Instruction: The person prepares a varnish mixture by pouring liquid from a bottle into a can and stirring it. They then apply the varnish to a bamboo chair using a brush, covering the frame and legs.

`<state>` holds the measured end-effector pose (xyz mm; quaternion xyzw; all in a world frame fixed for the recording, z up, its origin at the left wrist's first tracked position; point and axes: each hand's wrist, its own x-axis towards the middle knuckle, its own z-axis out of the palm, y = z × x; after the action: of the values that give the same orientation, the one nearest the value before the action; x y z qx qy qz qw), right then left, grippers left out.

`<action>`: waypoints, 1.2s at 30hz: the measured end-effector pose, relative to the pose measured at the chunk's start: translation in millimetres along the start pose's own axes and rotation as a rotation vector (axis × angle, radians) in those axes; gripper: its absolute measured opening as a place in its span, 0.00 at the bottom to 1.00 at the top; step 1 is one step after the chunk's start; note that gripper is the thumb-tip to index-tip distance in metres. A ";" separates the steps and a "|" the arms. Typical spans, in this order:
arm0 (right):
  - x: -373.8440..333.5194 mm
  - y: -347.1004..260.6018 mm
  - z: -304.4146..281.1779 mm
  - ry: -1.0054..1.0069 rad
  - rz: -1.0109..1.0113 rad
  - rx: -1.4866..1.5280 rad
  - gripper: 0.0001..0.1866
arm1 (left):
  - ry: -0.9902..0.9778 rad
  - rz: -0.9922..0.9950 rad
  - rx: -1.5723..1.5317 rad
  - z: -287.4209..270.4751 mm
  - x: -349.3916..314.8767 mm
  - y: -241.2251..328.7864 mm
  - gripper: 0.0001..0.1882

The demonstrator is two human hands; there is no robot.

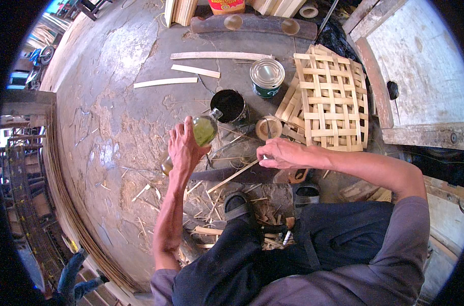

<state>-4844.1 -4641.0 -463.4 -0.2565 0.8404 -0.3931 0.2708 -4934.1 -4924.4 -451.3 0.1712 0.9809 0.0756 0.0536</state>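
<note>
My left hand (183,148) is closed around a glass bottle (205,130) of yellow-green liquid. The bottle is tilted, its neck pointing up and right at the near-left rim of a black-lined can (228,105). I cannot tell whether anything flows from it. My right hand (280,154) has its fingers pinched together beside a round wooden cup-like piece (268,128). A thin dark rod rises by the fingertips and a small pale bit shows under them; which of these is held I cannot make out. Below the hands lies a handsaw (247,176).
A lidded green tin (267,77) stands beyond the cup-like piece. Woven strip panels (334,102) lean at the right. Pale flat strips (222,55) lie on the concrete floor, before a dark log with round hollows (252,26). Shavings (206,204) are scattered near my feet.
</note>
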 end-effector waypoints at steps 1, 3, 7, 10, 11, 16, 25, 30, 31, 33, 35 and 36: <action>-0.4 -2.3 -2.8 0.020 0.002 0.001 0.11 | 0.003 -0.016 -0.012 2.1 -0.9 0.8 0.51; 3.9 -9.4 -11.9 0.042 0.005 -0.003 0.11 | 0.093 -0.021 -0.146 12.8 -5.2 -2.7 0.52; 15.9 -14.3 -41.8 0.240 -0.076 -0.018 0.15 | 0.178 -0.032 -0.351 23.1 -15.1 7.9 0.52; 24.2 -41.3 -76.7 0.322 -0.002 0.123 0.20 | 0.190 -0.061 -0.430 24.8 -27.2 18.4 0.53; 27.5 -40.0 -80.5 0.409 -0.032 0.104 0.18 | 0.189 -0.058 -0.453 24.2 -30.6 23.4 0.53; 32.8 -51.1 -102.6 0.320 -0.052 0.087 0.18 | 0.215 0.028 -0.538 24.5 -46.8 40.1 0.55; 23.3 -60.7 -109.0 0.170 -0.100 -0.045 0.19 | 0.201 0.069 -0.626 22.0 -51.8 60.6 0.56; 18.8 -85.0 -116.4 0.083 -0.050 -0.051 0.24 | 0.250 0.138 -0.692 27.7 -55.3 59.5 0.57; 19.1 -89.7 -119.5 0.055 -0.051 -0.019 0.29 | 0.262 0.137 -0.726 27.9 -56.3 59.8 0.57; 15.2 -94.3 -121.4 0.117 -0.015 0.087 0.32 | 0.252 0.137 -0.802 26.2 -53.8 66.0 0.57; 14.3 -105.5 -130.9 0.125 0.086 0.130 0.34 | 0.197 0.108 -0.901 24.1 -53.0 71.0 0.57; 15.8 -105.0 -134.3 0.189 0.066 0.081 0.34 | 0.205 0.126 -0.906 22.5 -52.6 73.2 0.56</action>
<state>-4920.8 -4639.8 -310.4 -0.1792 0.8537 -0.4400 0.2134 -4857.9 -4871.5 -457.1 0.1813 0.8371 0.5157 0.0213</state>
